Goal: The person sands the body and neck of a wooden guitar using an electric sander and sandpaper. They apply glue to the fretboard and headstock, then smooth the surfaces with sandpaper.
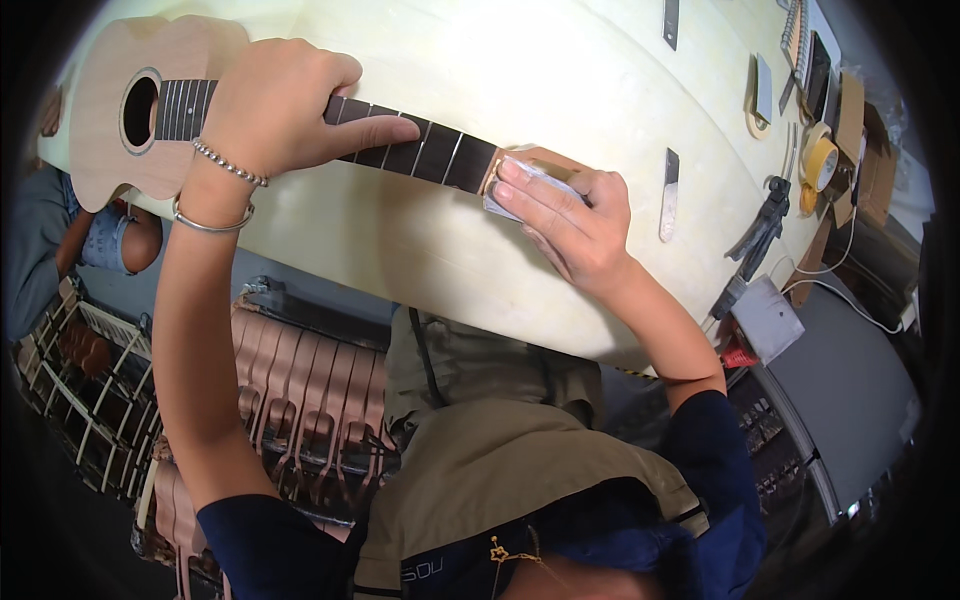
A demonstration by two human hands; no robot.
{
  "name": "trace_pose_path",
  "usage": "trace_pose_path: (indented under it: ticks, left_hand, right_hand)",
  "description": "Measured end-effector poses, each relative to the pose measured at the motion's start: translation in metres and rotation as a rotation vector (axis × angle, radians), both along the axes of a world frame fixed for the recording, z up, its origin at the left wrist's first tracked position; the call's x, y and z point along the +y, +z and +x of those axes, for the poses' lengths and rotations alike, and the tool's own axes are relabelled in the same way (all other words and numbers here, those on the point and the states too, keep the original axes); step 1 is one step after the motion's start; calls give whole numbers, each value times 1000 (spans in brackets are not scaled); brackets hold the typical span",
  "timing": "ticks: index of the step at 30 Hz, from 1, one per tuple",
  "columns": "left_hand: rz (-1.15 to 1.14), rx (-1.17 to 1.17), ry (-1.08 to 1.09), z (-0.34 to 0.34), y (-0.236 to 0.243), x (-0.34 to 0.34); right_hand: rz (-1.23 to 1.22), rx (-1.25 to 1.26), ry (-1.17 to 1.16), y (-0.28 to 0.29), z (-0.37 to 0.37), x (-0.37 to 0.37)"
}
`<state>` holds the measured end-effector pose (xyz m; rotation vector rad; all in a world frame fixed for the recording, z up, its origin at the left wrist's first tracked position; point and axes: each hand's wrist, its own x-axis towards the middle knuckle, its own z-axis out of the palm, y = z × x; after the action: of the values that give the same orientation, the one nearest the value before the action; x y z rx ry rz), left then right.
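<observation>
An unfinished pale wood ukulele (100, 150) lies across the table, its body at the far left and its neck slanting toward the right. My left hand (275, 110) grips the neck near the body, thumb stretched over the dark fretboard (435, 145); its other fingers are mostly hidden. At the headstock end, my right hand (585, 220) presses a folded pale-grey sheet of sandpaper (545, 180) against the wood beside the fretboard's end. The fingers cover much of that sheet and most of the headstock.
Two flat blades (669, 195) lie on the pale tabletop (560, 60). Yellow tape rolls (820, 160), a black clamp (765, 220), cables and cardboard (850, 130) crowd the right edge. Below the table stand a rack of wooden necks (300, 370) and a wire basket (90, 400). Another person (40, 240) sits at left.
</observation>
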<state>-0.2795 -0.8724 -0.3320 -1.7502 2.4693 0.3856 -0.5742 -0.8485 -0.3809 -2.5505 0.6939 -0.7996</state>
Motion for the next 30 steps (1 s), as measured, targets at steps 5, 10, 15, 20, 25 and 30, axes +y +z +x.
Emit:
trace_pose_path:
  ticks: [5, 10, 15, 20, 25, 30]
  left_hand:
    - [-11, 6, -15, 1, 0, 0]
    - [17, 23, 14, 1, 1, 0]
    - [4, 2, -3, 0, 0, -2]
    - [32, -19, 19, 2, 2, 1]
    - [11, -13, 13, 0, 2, 0]
    - [39, -16, 32, 1, 4, -1]
  right_hand:
    - [90, -4, -103, -9, -10, 12]
    - [53, -38, -137, -9, -2, 14]
    - [115, -29, -132, -13, -7, 11]
    - [78, 20, -163, -14, -12, 19]
    - [-48, 45, -202, -11, 3, 14]
    - [-134, 138, -253, -3, -2, 24]
